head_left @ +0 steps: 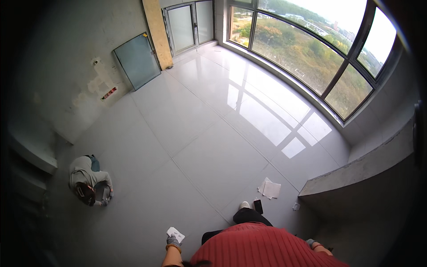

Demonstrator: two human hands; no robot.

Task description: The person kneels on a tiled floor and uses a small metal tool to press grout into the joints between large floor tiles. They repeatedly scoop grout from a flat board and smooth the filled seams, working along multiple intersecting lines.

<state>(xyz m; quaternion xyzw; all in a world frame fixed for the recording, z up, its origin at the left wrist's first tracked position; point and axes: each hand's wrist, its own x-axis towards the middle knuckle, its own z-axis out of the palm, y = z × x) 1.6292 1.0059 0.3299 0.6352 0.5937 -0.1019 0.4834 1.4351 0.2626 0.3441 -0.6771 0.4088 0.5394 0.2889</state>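
My left hand (173, 241), in a grey glove, is closed around a small stack of white cards (177, 234) with small grey marks. It is held out low, to the left of my red ribbed top. My right hand (311, 243), also gloved, hangs by my right side. The top and my body cover part of it, and its fingers do not show clearly. On the floor ahead of my shoe lie pale sheets (271, 189) and a black rectangular object (258, 206), both apart from my hands.
A co-worker (86, 178) crouches on the tiled floor (195, 147) at the left, gloved hands low. A glass pane (138, 62) leans against the far-left wall beside a wooden board (158, 33). A low concrete wall (356, 171) juts in at right, with a small whitish scrap (296, 206) near its end.
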